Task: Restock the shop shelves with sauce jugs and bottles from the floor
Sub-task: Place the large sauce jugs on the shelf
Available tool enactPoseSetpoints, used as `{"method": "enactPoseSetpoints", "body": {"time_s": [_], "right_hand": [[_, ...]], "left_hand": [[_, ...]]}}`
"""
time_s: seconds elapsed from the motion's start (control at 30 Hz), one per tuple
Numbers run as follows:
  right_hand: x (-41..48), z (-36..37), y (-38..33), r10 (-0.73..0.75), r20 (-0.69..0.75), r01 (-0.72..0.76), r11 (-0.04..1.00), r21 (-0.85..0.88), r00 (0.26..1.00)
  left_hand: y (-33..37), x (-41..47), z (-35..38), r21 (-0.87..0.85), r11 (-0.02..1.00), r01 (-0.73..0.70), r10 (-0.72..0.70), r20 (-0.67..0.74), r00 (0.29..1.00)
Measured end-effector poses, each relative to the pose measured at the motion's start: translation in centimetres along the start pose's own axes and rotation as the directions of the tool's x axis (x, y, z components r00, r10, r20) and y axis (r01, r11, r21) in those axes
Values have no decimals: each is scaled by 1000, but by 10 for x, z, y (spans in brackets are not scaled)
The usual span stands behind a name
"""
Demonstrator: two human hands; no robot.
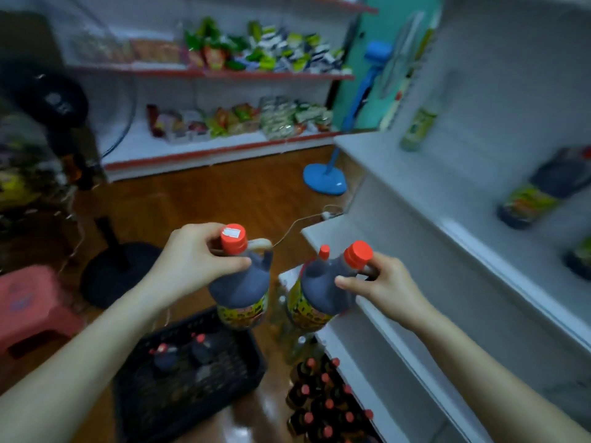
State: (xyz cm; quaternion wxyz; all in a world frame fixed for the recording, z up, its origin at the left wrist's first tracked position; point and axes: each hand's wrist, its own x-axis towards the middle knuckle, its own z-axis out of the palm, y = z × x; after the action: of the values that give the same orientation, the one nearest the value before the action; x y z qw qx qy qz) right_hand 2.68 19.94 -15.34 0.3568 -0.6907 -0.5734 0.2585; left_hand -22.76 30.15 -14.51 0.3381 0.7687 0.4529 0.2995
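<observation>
My left hand (195, 257) grips the neck and handle of a dark sauce jug (243, 289) with a red cap and yellow label, held in the air over the floor. My right hand (380, 286) grips the handle of a second, like jug (323, 289), which hangs at the front edge of the white shelf unit (415, 238) on the right. Another red cap (324, 251) shows just behind it. Two more jugs (179, 354) lie in a black crate (230, 375) on the floor. Several small red-capped bottles (323, 401) stand on the floor below.
Dark jugs (543, 193) and a green bottle (419, 126) stand on the right shelves. A blue fan base (326, 182) and a cable lie on the wooden floor. A black fan stand (118, 270) and a red stool (32, 308) are at left. Snack shelves (224, 75) fill the back.
</observation>
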Motion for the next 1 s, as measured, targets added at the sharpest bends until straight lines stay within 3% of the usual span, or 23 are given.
{"method": "enactPoseSetpoints", "body": {"time_s": [0.17, 0.4, 0.57, 0.73, 1.0], "right_hand": [[-55, -81, -22, 69, -123, -64, 997, 45, 990], [-118, -191, 0, 172, -366, -169, 985, 39, 915], [-148, -272, 25, 176, -473, -189, 982, 22, 863], [-166, -342, 58, 206, -553, -252, 968, -7, 808], [-180, -398, 120, 352, -631, -384, 919, 91, 691]], "left_hand": [[84, 21, 15, -30, 977, -213, 215, 155, 964], [190, 53, 87, -111, 904, -412, 426, 306, 851], [265, 67, 155, -207, 868, -452, 497, 357, 791], [321, 80, 221, -279, 854, -438, 517, 364, 775], [375, 106, 312, -329, 844, -424, 534, 445, 719]]}}
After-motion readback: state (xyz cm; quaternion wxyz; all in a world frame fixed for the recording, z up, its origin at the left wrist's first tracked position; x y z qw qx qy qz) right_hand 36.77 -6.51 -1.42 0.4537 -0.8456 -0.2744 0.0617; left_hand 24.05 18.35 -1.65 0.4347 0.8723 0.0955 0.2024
